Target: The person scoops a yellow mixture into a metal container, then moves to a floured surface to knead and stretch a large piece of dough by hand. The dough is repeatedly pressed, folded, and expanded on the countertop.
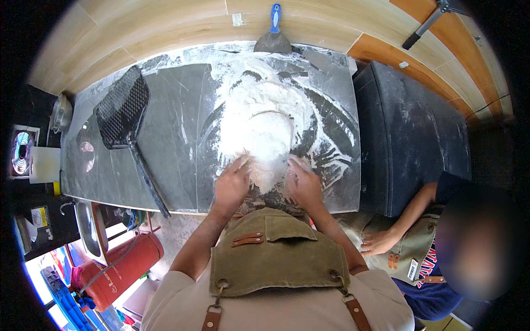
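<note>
A round, flour-coated piece of dough (270, 134) lies on the dark stone-look worktop (174, 107), ringed by loose white flour (236, 99). At its near left edge is my left hand (232, 184), fingers bent inward and dusted white. My right hand (305, 182) mirrors it at the near right edge, fingertips at the dough's rim. Both hands are slightly blurred, so whether the fingers pinch the dough or only touch it is unclear. Beyond the dough, a wide scraper (273, 41) with a blue handle stands against the wall.
A black perforated pizza peel (124, 109) lies left, its handle overhanging the front edge. A dark covered box-like unit (418, 136) adjoins the worktop's right side. Another person's hand (379, 242) is at right. Lower left are a metal sink (89, 231) and red gas cylinder (120, 269).
</note>
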Demonstrator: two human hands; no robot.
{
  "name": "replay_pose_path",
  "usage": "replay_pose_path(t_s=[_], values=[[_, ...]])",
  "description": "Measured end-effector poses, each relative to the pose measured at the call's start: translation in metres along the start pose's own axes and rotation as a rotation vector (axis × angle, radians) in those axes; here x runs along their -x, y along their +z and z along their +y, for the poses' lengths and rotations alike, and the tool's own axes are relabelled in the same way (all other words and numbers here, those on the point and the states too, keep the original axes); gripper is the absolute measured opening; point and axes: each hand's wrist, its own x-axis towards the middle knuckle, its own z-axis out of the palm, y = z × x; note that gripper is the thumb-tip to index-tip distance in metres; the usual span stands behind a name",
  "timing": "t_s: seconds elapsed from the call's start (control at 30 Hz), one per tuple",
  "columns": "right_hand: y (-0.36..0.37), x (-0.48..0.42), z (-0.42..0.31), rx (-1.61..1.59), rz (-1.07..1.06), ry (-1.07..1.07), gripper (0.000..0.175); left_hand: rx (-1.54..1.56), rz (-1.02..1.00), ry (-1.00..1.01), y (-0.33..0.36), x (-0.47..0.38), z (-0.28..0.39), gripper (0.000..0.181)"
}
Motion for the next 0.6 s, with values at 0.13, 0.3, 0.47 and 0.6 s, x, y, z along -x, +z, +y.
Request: replay_pose_path(t_s=[0.13,0.3,0.47,0.6], values=[[0.007,0.001,-0.029,0.038,-0.132,0.019,0.041,0.075,-0.164,0.003,0.004,-0.003,0.025,0.037],[0.011,-0.015,-0.044,0.055,-0.193,0.067,0.041,0.074,-0.261,0.013,0.008,-0.019,0.036,0.044],[0.010,-0.025,-0.045,0.119,-0.281,0.116,0.043,0.048,-0.216,-0.004,0.012,-0.028,0.039,0.042],[0.019,-0.025,-0.038,0.100,-0.266,0.104,0.046,0.039,-0.281,-0.069,0.021,-0.026,0.033,0.042]])
